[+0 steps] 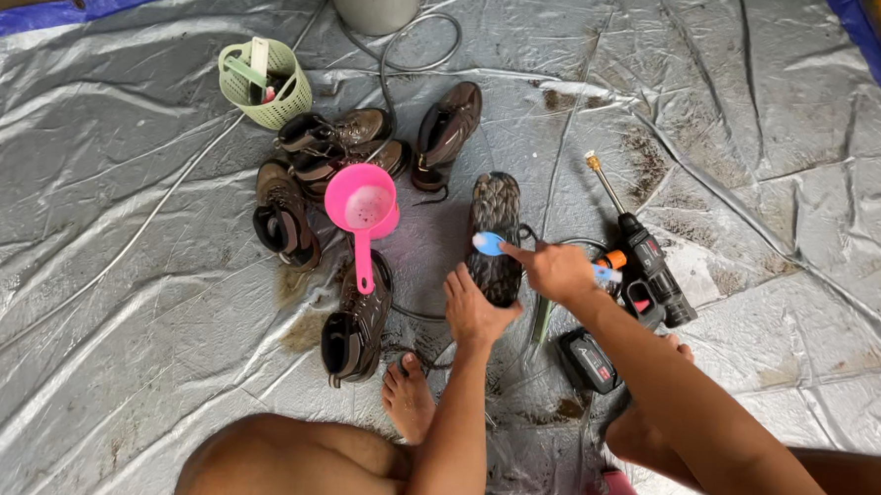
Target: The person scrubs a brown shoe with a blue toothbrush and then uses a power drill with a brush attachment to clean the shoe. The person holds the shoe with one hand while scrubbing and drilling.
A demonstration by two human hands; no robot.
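Hands meet at centre frame: the left hand (475,308) clamps the near end of a sole-up boot (494,238) on the grey tarp (117,164), while the right hand (558,272) is closed around a blue-headed brush (488,244) laid across the muddy tread, both forearms reaching up from the lower edge. Stiff, wet and probably slippery, the boot looks best gripped at heel or toe. Further out lie a pink scoop (362,206) on more brown boots (315,173), a green basket (264,83) at upper left, and a spray gun (648,262) on the right.

Scoop (363,205) on boots (331,149); basket (264,83) behind; sprayer (648,262) right, perhaps touching battery (586,361).
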